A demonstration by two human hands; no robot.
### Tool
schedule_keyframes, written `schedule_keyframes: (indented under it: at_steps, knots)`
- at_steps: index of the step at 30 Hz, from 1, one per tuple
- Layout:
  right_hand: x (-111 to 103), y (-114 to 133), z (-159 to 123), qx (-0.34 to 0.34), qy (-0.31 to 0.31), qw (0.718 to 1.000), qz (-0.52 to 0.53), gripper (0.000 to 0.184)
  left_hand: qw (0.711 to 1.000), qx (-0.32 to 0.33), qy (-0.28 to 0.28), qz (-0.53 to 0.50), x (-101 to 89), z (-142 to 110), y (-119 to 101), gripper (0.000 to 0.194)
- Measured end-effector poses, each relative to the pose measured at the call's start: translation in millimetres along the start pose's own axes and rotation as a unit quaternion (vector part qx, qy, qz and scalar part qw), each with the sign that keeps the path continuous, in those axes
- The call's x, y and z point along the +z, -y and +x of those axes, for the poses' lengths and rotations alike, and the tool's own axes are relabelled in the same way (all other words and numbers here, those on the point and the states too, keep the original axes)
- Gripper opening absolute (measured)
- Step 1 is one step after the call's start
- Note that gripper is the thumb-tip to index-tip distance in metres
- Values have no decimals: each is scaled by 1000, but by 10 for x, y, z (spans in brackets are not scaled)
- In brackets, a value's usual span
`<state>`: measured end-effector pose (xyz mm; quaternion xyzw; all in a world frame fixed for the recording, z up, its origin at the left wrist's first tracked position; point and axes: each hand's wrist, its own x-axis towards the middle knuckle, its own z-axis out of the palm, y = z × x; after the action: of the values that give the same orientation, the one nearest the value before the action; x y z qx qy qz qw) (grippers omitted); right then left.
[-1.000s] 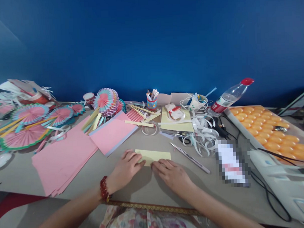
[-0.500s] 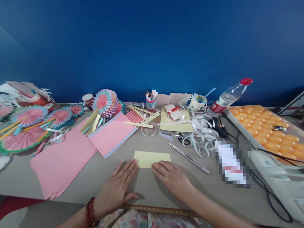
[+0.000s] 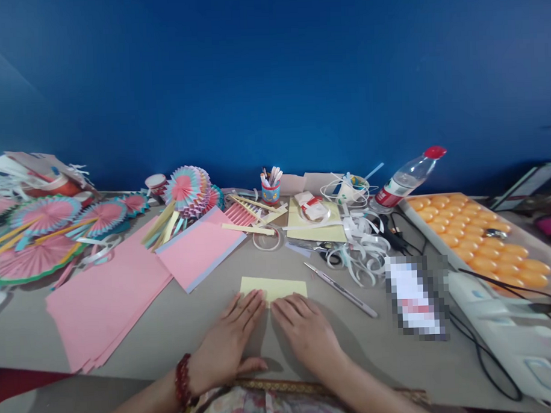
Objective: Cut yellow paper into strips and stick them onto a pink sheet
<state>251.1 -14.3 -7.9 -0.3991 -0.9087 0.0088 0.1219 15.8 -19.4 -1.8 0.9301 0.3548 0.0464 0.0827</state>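
A folded pale yellow sheet of paper (image 3: 273, 286) lies flat on the grey table (image 3: 180, 318) in front of me. My left hand (image 3: 230, 343), with a red bead bracelet on its wrist, rests palm down, fingers stretched over the sheet's near left edge. My right hand (image 3: 307, 335) lies flat beside it, fingertips on the sheet's near right edge. The two hands almost touch. Neither hand holds anything.
Pink paper sheets (image 3: 102, 300) lie at the left, with paper fans (image 3: 37, 239) behind them. A craft knife (image 3: 341, 282), scissors (image 3: 326, 253), white paper curls (image 3: 367, 245), a pen cup (image 3: 270, 188), a plastic bottle (image 3: 405, 178) and an orange tray (image 3: 475, 235) lie at the right.
My left hand slid back toward me, opened flat, then moved forward again onto the yellow sheet next to my right hand. The view shifted slightly.
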Motion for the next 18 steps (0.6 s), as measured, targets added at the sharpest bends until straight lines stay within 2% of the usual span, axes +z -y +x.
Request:
schedule_keyframes:
  at_steps: [4, 9, 14, 18]
  knots:
    - [33, 97, -49, 65, -18, 998, 14, 41, 1000, 9, -7, 1, 7, -21, 19, 95]
    - [-64, -51, -318, 117, -55, 992, 5, 36, 1000, 9, -22, 7, -19, -26, 5, 94]
    - [-178, -214, -570, 119, -64, 990, -31, 41, 1000, 10, -17, 15, -23, -17, 13, 94]
    - [-211, -274, -608, 122, -58, 991, -24, 41, 1000, 9, -9, 11, -27, -18, 19, 94]
